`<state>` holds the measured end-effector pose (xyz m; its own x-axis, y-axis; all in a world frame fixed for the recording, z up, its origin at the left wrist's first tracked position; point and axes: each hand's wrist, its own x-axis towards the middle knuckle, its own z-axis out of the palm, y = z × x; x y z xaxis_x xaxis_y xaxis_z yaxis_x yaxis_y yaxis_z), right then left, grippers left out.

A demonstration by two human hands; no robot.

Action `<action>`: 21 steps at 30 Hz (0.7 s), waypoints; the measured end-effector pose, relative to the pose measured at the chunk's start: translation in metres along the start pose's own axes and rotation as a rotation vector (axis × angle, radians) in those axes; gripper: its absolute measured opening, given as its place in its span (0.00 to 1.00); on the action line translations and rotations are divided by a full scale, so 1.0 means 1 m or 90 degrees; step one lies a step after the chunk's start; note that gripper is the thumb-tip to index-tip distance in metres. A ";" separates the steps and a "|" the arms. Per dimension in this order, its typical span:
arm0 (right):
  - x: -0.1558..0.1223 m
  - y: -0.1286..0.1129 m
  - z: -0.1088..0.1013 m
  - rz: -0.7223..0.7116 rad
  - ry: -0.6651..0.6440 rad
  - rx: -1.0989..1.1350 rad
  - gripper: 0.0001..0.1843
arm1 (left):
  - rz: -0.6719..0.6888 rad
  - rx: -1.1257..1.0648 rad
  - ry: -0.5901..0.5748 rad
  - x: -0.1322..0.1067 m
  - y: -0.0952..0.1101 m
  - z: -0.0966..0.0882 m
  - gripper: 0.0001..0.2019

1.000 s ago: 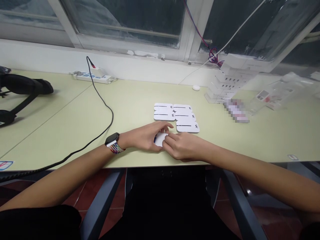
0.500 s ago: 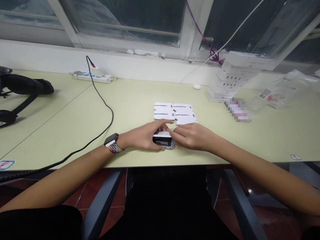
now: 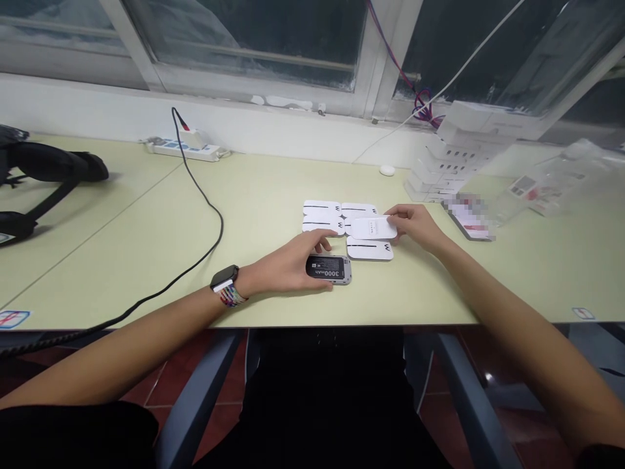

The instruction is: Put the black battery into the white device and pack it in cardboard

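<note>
My left hand [image 3: 288, 267] lies on the desk, fingers curled round the left end of a small dark device [image 3: 329, 269] whose open back shows a black battery marked 3000. My right hand [image 3: 415, 225] pinches a white cover [image 3: 374, 228] and holds it just above a group of similar white covers [image 3: 336, 221] laid side by side on the pale green desk [image 3: 244, 208]. A smartwatch with a coloured band is on my left wrist.
A black cable [image 3: 205, 202] runs from a white power strip [image 3: 183, 150] at the back across the desk's left half. A black stand [image 3: 39, 176] sits at far left. Stacked white boxes [image 3: 449, 163] and clear plastic bags [image 3: 551, 182] stand at back right; a blurred card lies beside them.
The white cover has come off the device, baring the battery. My right hand carried the cover up and to the right over the laid-out covers. My left hand stayed on the device.
</note>
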<state>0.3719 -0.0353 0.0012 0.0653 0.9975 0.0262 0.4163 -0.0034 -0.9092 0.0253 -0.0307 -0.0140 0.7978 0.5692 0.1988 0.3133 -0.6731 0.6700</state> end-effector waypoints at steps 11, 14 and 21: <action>0.015 -0.002 0.008 -0.061 0.082 -0.248 0.08 | 0.009 0.068 -0.141 -0.001 -0.011 -0.039 0.48; 0.009 -0.012 0.021 -0.155 0.091 -0.254 0.04 | -0.017 0.048 -0.129 -0.005 -0.014 -0.039 0.47; -0.029 -0.059 0.097 -0.485 -0.336 -0.302 0.07 | -0.038 0.018 -0.082 -0.013 -0.014 -0.034 0.49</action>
<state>0.2571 -0.0570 0.0140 -0.7218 0.6506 0.2362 0.5018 0.7270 -0.4687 -0.0070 -0.0122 -0.0015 0.8366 0.5440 0.0647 0.3744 -0.6538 0.6575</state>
